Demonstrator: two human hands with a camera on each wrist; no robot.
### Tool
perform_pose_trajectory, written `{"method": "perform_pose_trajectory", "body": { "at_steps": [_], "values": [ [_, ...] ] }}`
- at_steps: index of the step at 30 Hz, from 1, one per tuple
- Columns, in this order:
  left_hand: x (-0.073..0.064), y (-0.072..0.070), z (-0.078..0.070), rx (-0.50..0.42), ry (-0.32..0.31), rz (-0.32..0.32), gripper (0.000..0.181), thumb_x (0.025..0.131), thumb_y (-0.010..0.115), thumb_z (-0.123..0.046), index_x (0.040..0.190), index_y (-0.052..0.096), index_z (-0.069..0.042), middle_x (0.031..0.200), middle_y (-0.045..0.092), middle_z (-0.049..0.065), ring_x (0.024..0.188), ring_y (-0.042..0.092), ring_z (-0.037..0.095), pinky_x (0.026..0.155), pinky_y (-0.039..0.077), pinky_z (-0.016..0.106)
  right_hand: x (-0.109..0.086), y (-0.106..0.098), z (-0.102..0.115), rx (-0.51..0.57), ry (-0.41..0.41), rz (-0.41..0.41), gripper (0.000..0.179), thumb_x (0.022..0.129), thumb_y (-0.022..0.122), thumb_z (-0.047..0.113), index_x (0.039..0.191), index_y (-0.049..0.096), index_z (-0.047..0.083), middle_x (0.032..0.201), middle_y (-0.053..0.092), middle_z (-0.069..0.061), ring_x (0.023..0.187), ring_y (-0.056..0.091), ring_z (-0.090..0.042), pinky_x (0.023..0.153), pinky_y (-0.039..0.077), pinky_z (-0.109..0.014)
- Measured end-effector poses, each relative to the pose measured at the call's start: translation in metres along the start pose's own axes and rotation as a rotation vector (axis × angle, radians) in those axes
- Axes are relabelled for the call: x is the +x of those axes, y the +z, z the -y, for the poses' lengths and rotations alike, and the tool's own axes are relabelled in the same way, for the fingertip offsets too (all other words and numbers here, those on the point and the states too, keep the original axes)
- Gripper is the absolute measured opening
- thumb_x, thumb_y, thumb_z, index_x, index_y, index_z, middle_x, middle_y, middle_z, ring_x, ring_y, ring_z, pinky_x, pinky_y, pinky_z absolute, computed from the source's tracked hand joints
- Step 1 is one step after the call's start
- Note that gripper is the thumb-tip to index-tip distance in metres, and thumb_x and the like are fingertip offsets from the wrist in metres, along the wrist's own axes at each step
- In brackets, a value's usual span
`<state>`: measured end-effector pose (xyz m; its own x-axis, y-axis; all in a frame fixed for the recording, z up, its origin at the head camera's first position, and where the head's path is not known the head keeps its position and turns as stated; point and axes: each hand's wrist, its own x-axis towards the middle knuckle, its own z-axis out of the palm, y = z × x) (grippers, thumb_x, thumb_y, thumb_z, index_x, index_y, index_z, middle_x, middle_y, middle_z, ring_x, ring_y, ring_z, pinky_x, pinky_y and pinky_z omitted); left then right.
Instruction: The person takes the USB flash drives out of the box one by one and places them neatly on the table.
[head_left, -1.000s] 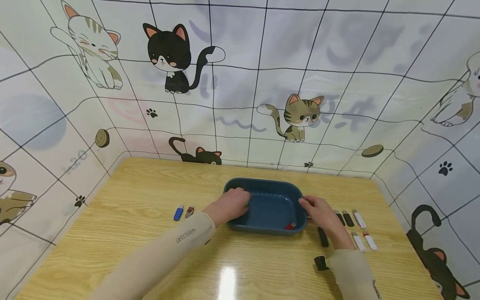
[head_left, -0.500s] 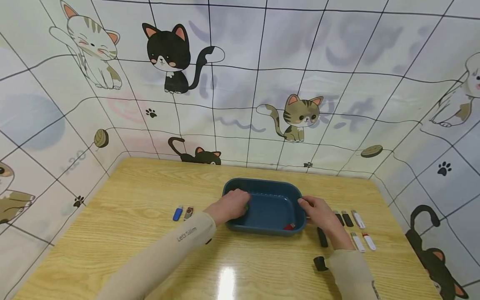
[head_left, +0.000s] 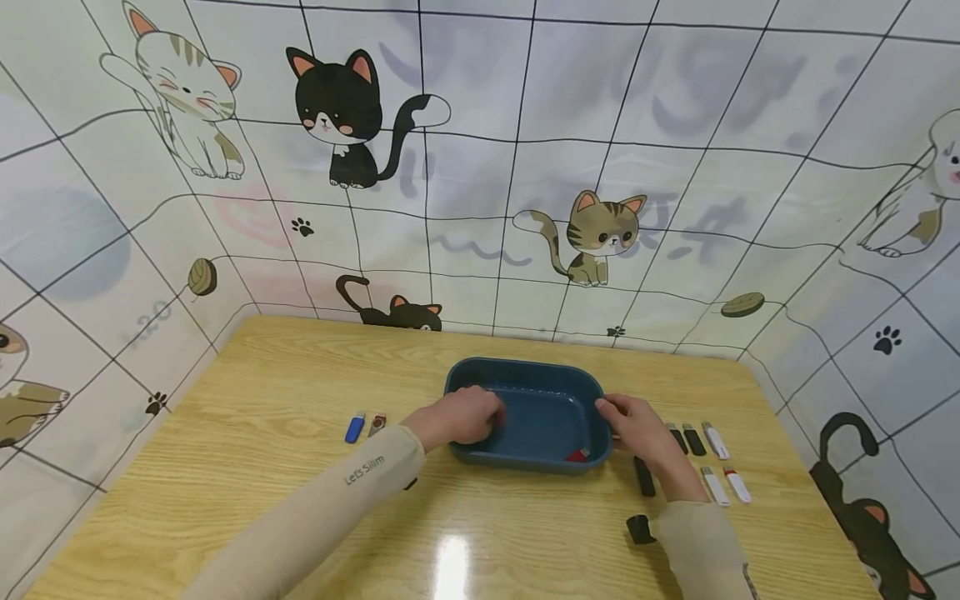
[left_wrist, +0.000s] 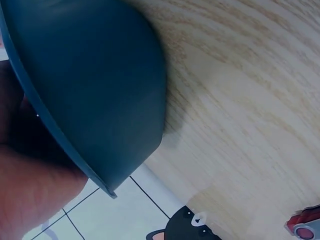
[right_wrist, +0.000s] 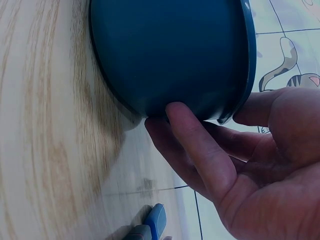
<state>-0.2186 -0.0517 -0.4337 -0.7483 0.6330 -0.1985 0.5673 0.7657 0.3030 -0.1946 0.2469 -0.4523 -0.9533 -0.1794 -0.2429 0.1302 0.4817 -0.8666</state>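
A dark blue rectangular tub [head_left: 540, 373] stands on the wooden table. My left hand [head_left: 465, 415] reaches over its left end, with the fingertips down inside; what they touch or hold is hidden. In the left wrist view, the tub's outer wall [left_wrist: 100, 85] covers those fingers. My right hand [head_left: 633, 421] grips the tub's right end, thumb at the rim and fingers against the outer wall, as the right wrist view shows the hand [right_wrist: 260, 160] too. A red USB stick [head_left: 577, 456] lies in the tub's near right corner.
A blue USB stick [head_left: 355, 427] and a red-and-silver swivel one [head_left: 377, 424] lie left of the tub. Right of it are black sticks [head_left: 694, 439], white sticks [head_left: 716, 440] and a long black stick [head_left: 644, 476]. A cat-patterned wall covering [head_left: 480, 167] surrounds the table.
Inside the tub my left hand has shifted slightly and turned; the bit of green seen earlier at its fingertips no longer shows. My right hand keeps its grip on the tub.
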Motion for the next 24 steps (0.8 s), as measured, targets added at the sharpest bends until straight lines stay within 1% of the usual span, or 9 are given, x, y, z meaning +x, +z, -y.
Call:
{"method": "perform_pose_trajectory", "body": {
  "at_steps": [2,4,7,9,11,14,20,22,24],
  "values": [
    [-0.001,0.000,0.000,-0.013,0.003,-0.024,0.023,0.104,0.055,-0.005,0.110,0.076,-0.014,0.110,0.073,0.001,0.103,0.068,0.020,0.086,0.059,0.034,0.000,0.000,0.000,0.003,-0.001,0.000,0.060,0.113,0.042,0.028,0.154,0.030,-0.014,0.152,0.039,-0.039,0.132,0.052,-0.049,0.093,0.059,-0.047],
    [-0.001,0.001,0.000,-0.016,-0.017,-0.073,0.018,0.103,0.058,-0.006,0.105,0.075,-0.012,0.102,0.072,0.002,0.093,0.068,0.020,0.078,0.058,0.032,0.000,0.001,0.000,0.004,-0.001,0.000,0.060,0.113,0.042,0.028,0.154,0.030,-0.014,0.151,0.040,-0.039,0.131,0.053,-0.049,0.093,0.060,-0.047],
    [0.000,0.003,-0.002,0.020,-0.082,-0.143,0.010,0.103,0.063,-0.011,0.100,0.070,-0.006,0.086,0.068,0.006,0.074,0.065,0.020,0.065,0.056,0.032,0.000,0.001,0.000,0.006,-0.001,-0.003,0.059,0.113,0.042,0.028,0.153,0.031,-0.015,0.150,0.041,-0.039,0.130,0.054,-0.049,0.092,0.060,-0.046],
    [0.000,0.004,-0.004,0.052,-0.139,-0.168,0.015,0.102,0.067,-0.017,0.100,0.068,-0.002,0.080,0.064,0.008,0.068,0.064,0.020,0.060,0.055,0.033,0.001,0.001,0.000,0.008,-0.002,-0.006,0.059,0.113,0.042,0.027,0.153,0.032,-0.015,0.149,0.042,-0.039,0.129,0.055,-0.049,0.092,0.060,-0.046],
    [0.001,0.007,-0.006,0.083,-0.180,-0.165,0.023,0.101,0.069,-0.022,0.105,0.068,0.001,0.081,0.065,0.010,0.068,0.066,0.021,0.060,0.058,0.033,0.001,0.002,0.000,0.010,-0.003,-0.008,0.058,0.113,0.042,0.026,0.152,0.032,-0.016,0.148,0.043,-0.039,0.129,0.055,-0.049,0.092,0.060,-0.046],
    [0.003,0.011,-0.007,0.114,-0.210,-0.163,0.030,0.099,0.072,-0.027,0.108,0.069,0.001,0.087,0.067,0.010,0.075,0.070,0.022,0.065,0.061,0.033,0.001,0.003,0.000,0.012,-0.005,-0.004,0.057,0.113,0.042,0.025,0.152,0.032,-0.016,0.149,0.043,-0.039,0.129,0.055,-0.049,0.092,0.060,-0.046],
    [0.008,0.014,-0.006,0.125,-0.204,-0.167,0.025,0.096,0.076,-0.024,0.104,0.069,-0.001,0.090,0.067,0.010,0.079,0.070,0.022,0.068,0.061,0.032,-0.001,0.002,0.002,-0.017,0.005,0.005,0.059,0.114,0.042,0.027,0.154,0.030,-0.015,0.152,0.039,-0.039,0.132,0.052,-0.049,0.094,0.059,-0.045],
    [0.009,0.014,-0.006,0.131,-0.202,-0.162,0.026,0.096,0.077,-0.023,0.106,0.067,-0.001,0.092,0.068,0.011,0.081,0.071,0.022,0.068,0.061,0.032,-0.001,0.001,0.003,-0.029,0.006,0.004,0.060,0.114,0.042,0.028,0.154,0.029,-0.015,0.152,0.039,-0.039,0.133,0.052,-0.049,0.094,0.059,-0.046],
    [0.010,0.014,-0.007,0.132,-0.199,-0.155,0.023,0.099,0.073,-0.018,0.111,0.066,0.001,0.093,0.069,0.013,0.078,0.072,0.023,0.065,0.061,0.031,-0.001,0.002,0.003,-0.029,0.007,0.003,0.060,0.113,0.042,0.028,0.154,0.030,-0.015,0.152,0.039,-0.039,0.133,0.052,-0.049,0.095,0.059,-0.046]
  ]
}}
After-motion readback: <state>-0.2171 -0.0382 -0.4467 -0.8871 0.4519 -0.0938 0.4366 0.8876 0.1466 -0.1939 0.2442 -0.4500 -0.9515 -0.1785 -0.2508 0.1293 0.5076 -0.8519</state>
